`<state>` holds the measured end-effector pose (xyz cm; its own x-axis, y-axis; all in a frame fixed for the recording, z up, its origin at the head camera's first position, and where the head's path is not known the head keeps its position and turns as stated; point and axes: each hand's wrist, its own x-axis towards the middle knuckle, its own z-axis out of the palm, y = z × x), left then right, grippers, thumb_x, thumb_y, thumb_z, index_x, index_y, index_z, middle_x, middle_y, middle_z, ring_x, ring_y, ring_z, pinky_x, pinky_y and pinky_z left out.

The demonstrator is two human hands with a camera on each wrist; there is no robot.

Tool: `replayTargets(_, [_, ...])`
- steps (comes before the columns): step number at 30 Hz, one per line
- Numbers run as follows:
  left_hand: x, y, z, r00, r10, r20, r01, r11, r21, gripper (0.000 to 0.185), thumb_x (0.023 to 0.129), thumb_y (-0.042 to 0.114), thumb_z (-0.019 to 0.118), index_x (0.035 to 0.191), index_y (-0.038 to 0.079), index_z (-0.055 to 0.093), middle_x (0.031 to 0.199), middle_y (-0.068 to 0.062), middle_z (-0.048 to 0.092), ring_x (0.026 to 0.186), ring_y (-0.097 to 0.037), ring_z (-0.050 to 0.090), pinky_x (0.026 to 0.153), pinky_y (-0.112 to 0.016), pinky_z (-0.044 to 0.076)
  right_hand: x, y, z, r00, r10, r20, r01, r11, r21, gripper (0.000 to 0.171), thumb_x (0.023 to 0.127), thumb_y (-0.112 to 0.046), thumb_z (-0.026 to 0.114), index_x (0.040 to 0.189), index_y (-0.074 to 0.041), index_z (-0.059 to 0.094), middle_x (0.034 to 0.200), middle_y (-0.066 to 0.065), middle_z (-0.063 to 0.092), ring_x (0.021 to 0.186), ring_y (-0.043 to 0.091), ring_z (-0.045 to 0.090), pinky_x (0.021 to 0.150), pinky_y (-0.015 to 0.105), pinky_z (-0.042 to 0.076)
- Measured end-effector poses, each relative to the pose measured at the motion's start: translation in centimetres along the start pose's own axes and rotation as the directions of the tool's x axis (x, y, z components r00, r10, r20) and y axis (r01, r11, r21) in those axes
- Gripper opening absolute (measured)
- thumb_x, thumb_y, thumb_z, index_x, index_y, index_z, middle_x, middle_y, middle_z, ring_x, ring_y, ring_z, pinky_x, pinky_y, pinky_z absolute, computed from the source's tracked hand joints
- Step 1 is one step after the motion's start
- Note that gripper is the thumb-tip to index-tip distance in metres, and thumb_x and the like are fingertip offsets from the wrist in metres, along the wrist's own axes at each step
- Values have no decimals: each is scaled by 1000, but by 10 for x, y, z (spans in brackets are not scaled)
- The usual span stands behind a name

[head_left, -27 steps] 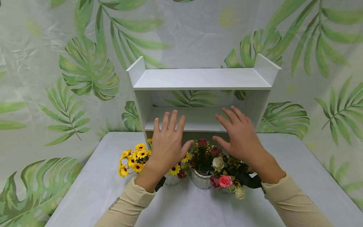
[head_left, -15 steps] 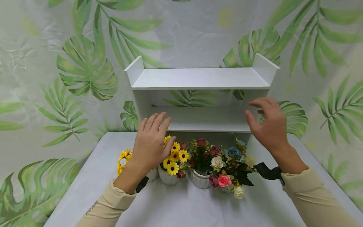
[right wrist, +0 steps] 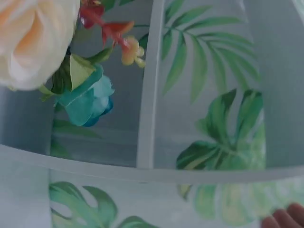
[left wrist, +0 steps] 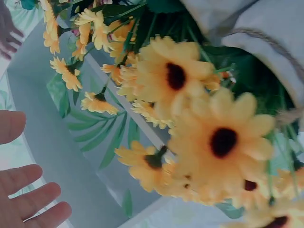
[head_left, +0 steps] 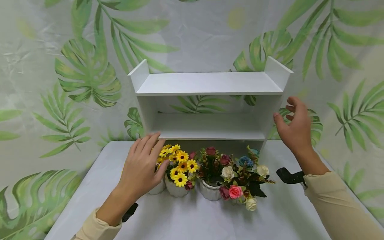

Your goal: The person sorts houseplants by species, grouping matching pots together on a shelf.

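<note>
My left hand [head_left: 139, 166] hovers with fingers extended in front of the yellow daisy-like flowers [head_left: 181, 166], covering part of the leftmost pot. In the left wrist view its fingers [left wrist: 35, 197] hold nothing, and large yellow blooms [left wrist: 223, 142] fill the middle. Off the right side of the white shelf unit [head_left: 210, 83], my right hand [head_left: 295, 128] is raised, fingers loosely bent around nothing. Only its fingertips [right wrist: 287, 217] show in the right wrist view. Nearest to it are the mixed roses [head_left: 235, 191], including a cream rose [right wrist: 33, 42] and a teal flower [right wrist: 88, 102].
White ribbed pots [head_left: 210, 191] stand in a row on the white-covered table [head_left: 192, 223], in front of the shelf unit. Behind is a leaf-patterned backdrop [head_left: 192, 36]. A black strap [head_left: 289, 176] hangs at my right wrist.
Both hands have spread apart from in front of the shelf: the left moved left and down, the right moved right past the shelf's side. The right fingers have bent a little.
</note>
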<state>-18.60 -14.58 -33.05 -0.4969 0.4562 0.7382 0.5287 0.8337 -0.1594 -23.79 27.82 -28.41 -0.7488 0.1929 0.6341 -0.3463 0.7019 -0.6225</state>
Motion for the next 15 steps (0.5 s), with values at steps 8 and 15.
replayTargets(8, [-18, -13, -5, 1000, -15, 4, 15, 998, -65, 54, 82, 26, 76, 126, -1, 61, 136, -22, 58, 123, -42, 54, 101, -57, 45, 12, 26, 2, 930, 37, 366, -98, 984, 150, 61, 106, -32, 41, 160, -18, 16, 159, 24, 30, 141, 46, 38, 97, 23, 52])
replayTargets(15, [-29, -24, -9, 998, -57, 32, 59, 995, -80, 56, 80, 25, 78, 126, -1, 60, 138, -22, 57, 122, -42, 55, 98, -59, 46, 12, 38, 10, 945, 52, 324, -86, 992, 92, 61, 105, -34, 45, 159, -19, 22, 154, 25, 40, 133, 46, 48, 78, 8, 46])
